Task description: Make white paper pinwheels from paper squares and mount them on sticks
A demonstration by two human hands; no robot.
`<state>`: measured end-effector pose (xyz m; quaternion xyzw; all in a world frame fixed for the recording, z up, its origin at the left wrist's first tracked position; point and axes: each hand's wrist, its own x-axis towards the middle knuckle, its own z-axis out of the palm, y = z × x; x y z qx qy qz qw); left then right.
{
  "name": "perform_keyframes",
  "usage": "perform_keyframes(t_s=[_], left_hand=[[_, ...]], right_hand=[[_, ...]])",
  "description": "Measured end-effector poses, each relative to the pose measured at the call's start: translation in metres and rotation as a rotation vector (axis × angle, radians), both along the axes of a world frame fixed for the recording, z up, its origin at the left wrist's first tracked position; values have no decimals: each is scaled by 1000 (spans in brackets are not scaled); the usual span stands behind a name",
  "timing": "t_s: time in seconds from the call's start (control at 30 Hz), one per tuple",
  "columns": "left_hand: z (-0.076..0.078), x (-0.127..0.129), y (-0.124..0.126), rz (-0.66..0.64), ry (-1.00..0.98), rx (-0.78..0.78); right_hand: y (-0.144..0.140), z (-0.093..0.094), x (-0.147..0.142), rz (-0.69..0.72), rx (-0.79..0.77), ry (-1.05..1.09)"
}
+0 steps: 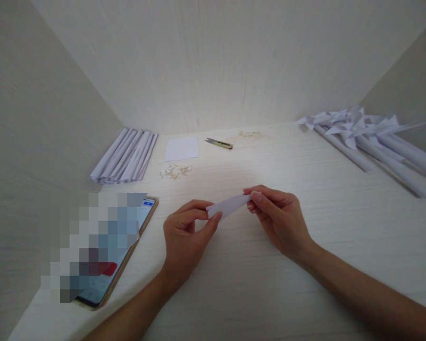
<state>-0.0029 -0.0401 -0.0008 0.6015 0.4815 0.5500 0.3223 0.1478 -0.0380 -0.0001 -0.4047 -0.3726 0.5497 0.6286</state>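
Between my two hands, a small piece of white paper point(229, 205) is held up over the table, folded or bent along its length. My left hand point(188, 232) pinches its left end between thumb and fingers. At the other end, my right hand point(279, 215) grips the paper's narrow tip, thumb on top. Beyond the hands lie a flat square sheet of white paper point(181, 148) and a pair of thread snips point(219, 143) with the blades pointing left. A little pile of short sticks with whitish bits point(175, 171) is in front of the sheet.
Rolled white paper tubes point(126, 156) lie side by side at the back left. Paper pinwheels on tube sticks point(362, 130) are heaped at the back right. A phone point(128, 258), partly pixelated, rests at the left. Small tan bits point(250, 134) lie near the back wall point(213, 61).
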Motion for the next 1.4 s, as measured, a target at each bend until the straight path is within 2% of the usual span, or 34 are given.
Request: perform_keyframes(t_s=[0.37, 0.73, 1.13, 1.27, 1.4], left_hand=[[1, 0, 1, -24, -5, 40], [4, 1, 1, -49, -36, 11], [-1, 1, 4, -110, -182, -203], [-5, -2, 7, -95, -297, -287], [-6, -2, 7, -102, -315, -365]], right_hand=[[1, 0, 2, 12, 49, 12], [1, -6, 4, 1, 98, -14], [3, -4, 2, 12, -27, 67], [1, -5, -2, 69, -42, -49], [-1, -2, -5, 133, -44, -225]])
